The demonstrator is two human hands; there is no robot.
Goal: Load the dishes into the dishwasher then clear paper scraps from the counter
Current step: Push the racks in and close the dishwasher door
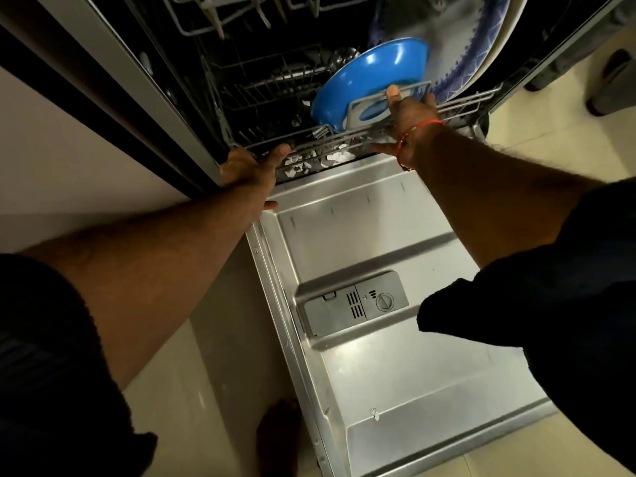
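Observation:
The dishwasher stands open with its steel door [378, 373] folded down flat. The lower rack [464, 106] holds a blue bowl [364, 84] on edge and a large plate with a blue patterned rim [481, 49] to its right. My left hand [251, 168] presses straight fingers on the rack's front left corner, thumb by the door hinge. My right hand [409, 120] lies against the rack's front rail, fingertips reaching over the raised wire handle in front of the bowl. Small white bits [309, 163] show beneath the rack's front edge.
The upper rack [220, 18] hangs above with cutlery hanging through it. A detergent compartment [354, 304] sits in the door's middle. A pale cabinet panel [69, 149] borders the left side. My bare foot [278, 435] stands on the tiled floor by the door's left edge.

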